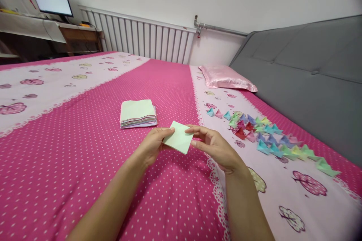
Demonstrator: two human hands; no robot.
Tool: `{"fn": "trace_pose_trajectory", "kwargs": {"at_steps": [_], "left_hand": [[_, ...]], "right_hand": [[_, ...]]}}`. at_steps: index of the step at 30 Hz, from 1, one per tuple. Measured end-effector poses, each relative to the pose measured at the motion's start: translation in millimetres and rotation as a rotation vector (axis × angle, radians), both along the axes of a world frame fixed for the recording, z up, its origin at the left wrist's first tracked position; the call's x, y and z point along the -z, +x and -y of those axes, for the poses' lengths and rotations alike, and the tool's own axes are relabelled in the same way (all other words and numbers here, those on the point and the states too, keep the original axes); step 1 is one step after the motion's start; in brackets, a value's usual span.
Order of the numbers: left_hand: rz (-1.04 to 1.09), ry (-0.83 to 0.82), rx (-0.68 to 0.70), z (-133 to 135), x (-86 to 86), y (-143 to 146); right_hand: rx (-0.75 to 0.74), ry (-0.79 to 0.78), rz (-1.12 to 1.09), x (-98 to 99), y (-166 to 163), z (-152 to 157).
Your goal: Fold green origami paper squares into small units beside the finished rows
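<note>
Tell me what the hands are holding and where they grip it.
Both hands hold one light green paper square above the bed. The left hand pinches its left corner, and the right hand pinches its right edge with thumb and fingertips.

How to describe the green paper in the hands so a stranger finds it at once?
On the pink bedspread, near the stack of paper squares, the left hand and right hand hold one pale green sheet. Unlike the stack and the folded pieces, it is single, flat and lifted.
</note>
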State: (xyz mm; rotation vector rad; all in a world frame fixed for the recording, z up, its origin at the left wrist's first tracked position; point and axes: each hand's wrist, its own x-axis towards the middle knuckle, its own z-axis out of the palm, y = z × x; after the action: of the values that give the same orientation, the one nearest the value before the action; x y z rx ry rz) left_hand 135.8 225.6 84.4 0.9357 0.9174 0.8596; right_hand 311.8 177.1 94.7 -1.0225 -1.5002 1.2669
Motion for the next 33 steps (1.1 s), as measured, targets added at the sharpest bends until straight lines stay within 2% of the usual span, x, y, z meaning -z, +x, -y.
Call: {"fn": "trace_pose_trajectory", "kwargs": {"at_steps": [17, 24, 33], "left_hand": [[0.002, 0.0, -0.012, -0.6, 1.8, 1.4], [0.026, -0.022, -0.036, -3.1, 2.0, 0.7], [0.043, -0.045, -0.071, -1.3, -1.3, 0.9]], "right_hand": [[0.046, -0.018, 0.034, 3.1, -1.8, -0.2], [-0.026, -0.056, 0.025, 0.4, -5.8, 0.9], [-0.012, -0.078, 0.001, 2.3, -9.4, -1.0]]}}
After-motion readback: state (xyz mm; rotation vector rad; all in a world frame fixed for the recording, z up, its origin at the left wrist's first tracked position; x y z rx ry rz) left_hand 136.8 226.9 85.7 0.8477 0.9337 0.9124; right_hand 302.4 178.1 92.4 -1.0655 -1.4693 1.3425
